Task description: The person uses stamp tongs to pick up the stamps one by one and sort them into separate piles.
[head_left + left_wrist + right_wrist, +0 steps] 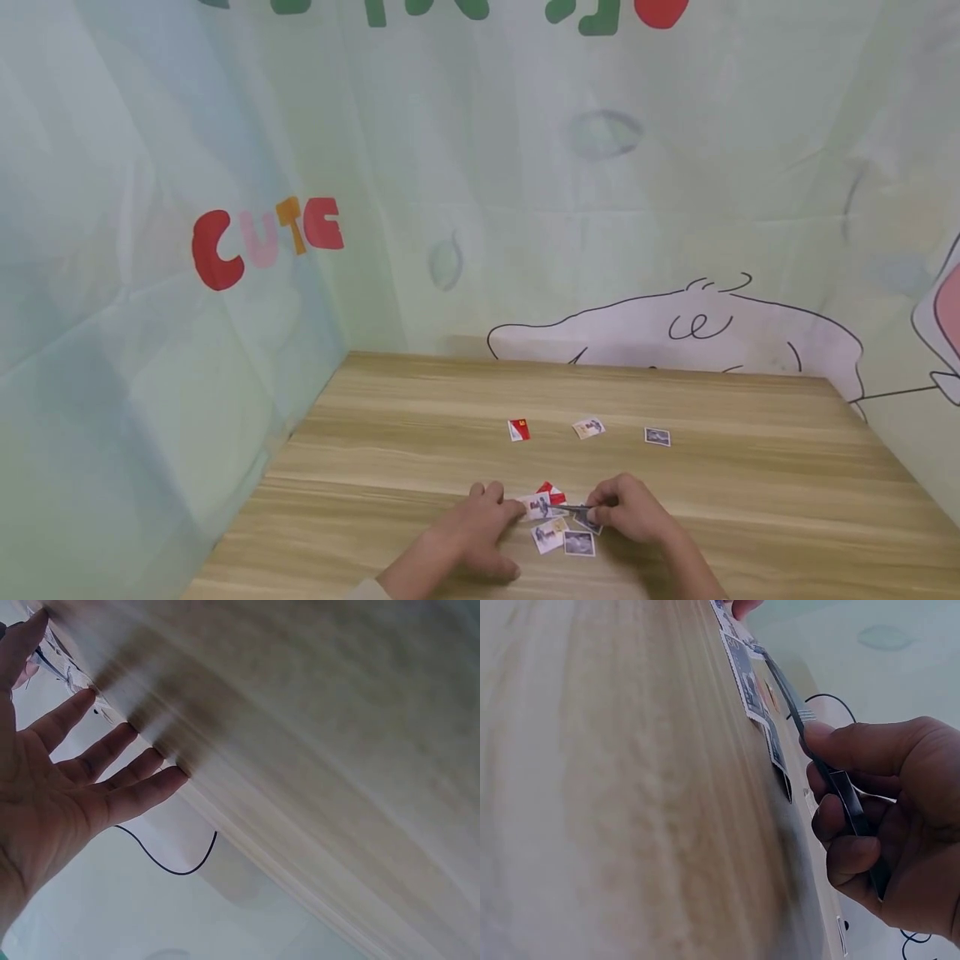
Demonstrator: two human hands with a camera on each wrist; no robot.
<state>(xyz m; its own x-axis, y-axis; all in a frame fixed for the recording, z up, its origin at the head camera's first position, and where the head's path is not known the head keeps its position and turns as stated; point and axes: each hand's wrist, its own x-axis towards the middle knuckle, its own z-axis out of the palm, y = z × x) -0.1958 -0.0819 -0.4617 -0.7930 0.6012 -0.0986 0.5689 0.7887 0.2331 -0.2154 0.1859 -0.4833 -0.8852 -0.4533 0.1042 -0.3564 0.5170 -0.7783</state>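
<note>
My right hand (628, 510) pinches dark tweezers (849, 796) between thumb and fingers, their tips reaching left over a small pile of stamps. In the pile lie a red stamp (551, 492), a pale pictured stamp (537, 505), another pale stamp (549, 536) and a dark grey stamp (579, 543). A further dark stamp (588, 522) is partly under the right fingers. The left hand (474, 533) lies left of the pile, fingers spread, one fingertip at the pale stamp's edge. In the left wrist view its fingertips (180, 774) touch the tabletop.
Farther back on the wooden table (420, 400) lie three separate stamps in a row: a red and white one (519, 430), a pale one (588, 427) and a dark one (657, 437). A printed cloth backdrop (450, 183) hangs behind and at the left.
</note>
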